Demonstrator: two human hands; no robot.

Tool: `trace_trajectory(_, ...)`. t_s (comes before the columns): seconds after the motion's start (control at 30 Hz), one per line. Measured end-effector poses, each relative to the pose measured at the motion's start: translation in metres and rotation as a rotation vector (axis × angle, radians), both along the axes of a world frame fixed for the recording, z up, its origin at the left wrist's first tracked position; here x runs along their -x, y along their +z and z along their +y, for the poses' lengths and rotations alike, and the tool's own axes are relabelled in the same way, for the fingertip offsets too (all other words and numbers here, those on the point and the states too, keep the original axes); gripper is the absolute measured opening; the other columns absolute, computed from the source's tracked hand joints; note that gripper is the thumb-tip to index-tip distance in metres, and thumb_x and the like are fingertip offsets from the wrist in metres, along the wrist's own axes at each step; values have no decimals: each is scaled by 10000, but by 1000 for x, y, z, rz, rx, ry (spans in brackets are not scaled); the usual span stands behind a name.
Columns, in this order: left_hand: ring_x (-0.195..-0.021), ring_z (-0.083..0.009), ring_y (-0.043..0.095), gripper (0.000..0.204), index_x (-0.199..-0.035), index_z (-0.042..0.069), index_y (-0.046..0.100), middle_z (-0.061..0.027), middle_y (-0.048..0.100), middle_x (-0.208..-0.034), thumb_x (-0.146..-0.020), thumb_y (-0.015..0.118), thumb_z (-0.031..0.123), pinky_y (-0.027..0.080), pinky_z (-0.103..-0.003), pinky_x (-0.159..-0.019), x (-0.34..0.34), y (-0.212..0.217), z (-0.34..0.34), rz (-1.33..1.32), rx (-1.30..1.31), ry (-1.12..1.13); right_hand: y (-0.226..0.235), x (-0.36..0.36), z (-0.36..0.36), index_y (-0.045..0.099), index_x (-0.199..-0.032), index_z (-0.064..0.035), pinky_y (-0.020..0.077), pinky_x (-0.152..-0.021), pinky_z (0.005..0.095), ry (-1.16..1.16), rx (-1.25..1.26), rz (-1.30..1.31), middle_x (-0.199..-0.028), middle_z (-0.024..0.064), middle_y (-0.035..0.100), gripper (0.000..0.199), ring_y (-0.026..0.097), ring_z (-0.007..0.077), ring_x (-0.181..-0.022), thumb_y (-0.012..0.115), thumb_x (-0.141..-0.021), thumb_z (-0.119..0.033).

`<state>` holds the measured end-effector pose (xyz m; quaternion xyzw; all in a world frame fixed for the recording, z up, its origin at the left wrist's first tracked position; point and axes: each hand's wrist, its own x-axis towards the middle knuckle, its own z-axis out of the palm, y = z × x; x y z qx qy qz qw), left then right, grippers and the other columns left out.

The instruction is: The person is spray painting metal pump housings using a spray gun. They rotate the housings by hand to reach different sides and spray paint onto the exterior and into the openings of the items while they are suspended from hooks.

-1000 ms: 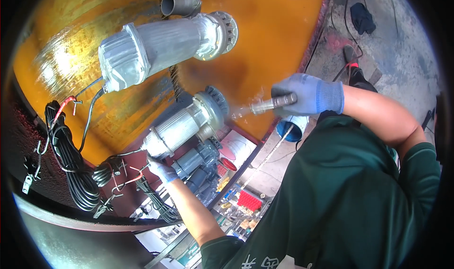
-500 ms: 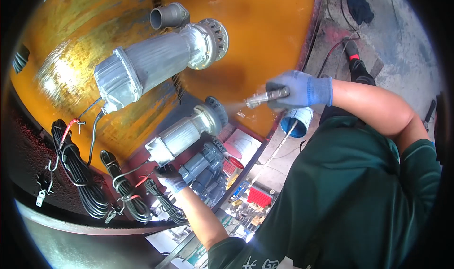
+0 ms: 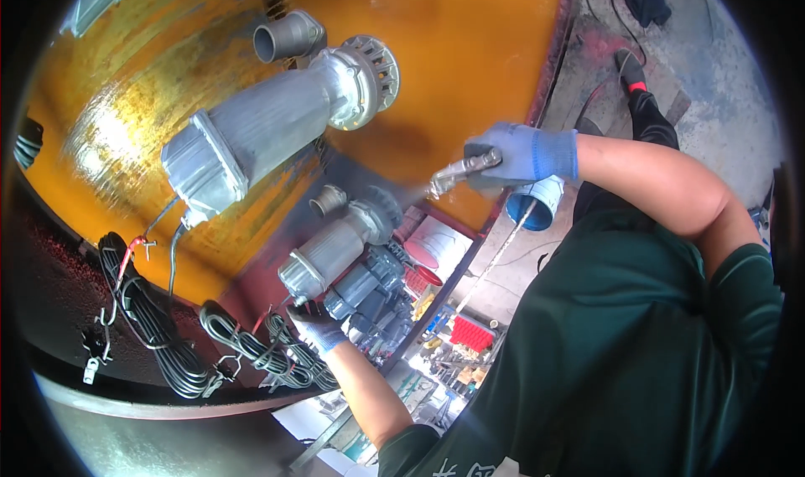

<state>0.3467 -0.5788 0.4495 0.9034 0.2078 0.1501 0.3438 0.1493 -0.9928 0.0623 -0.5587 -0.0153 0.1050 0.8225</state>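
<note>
My right hand (image 3: 521,154), in a blue knit glove, is closed around a metal spray gun (image 3: 459,172). From its tip a faint mist drifts left to the slotted end of a smaller grey pump (image 3: 331,251), whose round outlet points up and left. My left hand (image 3: 319,326), in a dark-fingered glove, is closed at the pump's lower cable end; what its fingers grip is hidden. Left of that lies a larger silver-grey pump (image 3: 260,125) with a slotted round end, its cable running down to a tied black coil (image 3: 151,326).
More grey pumps (image 3: 369,297) sit close beyond my left hand. Black cable coils (image 3: 260,351) hang near the dark rim. A blue bucket (image 3: 541,207) with a pale rod or hose stands below my right hand. A red crate (image 3: 471,334) is farther down. An orange-yellow panel (image 3: 436,66) backs the pumps.
The smaller pump has turned and shifted slightly right, bringing its outlet into view. My left hand has moved slightly right and down with it. The spray gun keeps spraying at nearly the same place.
</note>
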Motion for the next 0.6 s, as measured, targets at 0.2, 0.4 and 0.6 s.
trace_trajectory(0.2, -1290, -256, 522, 675, -1538, 155, 433, -86, 514, -1437, -1009, 568, 552, 500, -477, -1048, -15, 2, 19, -5, 101, 69, -24, -14, 22, 702, -1064, -87, 548, -800, 452, -108, -24, 102, -945, 177, 742, 430, 720, 369, -898, 699, -937, -498)
trace_trajectory(0.4, -1217, -333, 624, 547, -1318, 65, 605, -143, 642, -1322, -992, 550, 501, 545, -520, -991, -29, 3, 8, 6, 241, 101, -58, -14, 48, 684, -1007, -56, 540, -733, 417, -143, -154, 28, -882, 174, 715, 392, 692, 333, -788, 731, -949, -440)
trace_trajectory(0.6, -1197, -322, 661, 497, -1348, 8, 621, -153, 677, -1333, -999, 538, 353, 537, -472, -1018, -33, 4, -3, 210, 234, -87, -65, -31, 52, 712, -1029, -59, 568, -766, 400, -76, -246, 170, -891, 154, 750, 378, 754, 290, -856, 715, -961, -431)
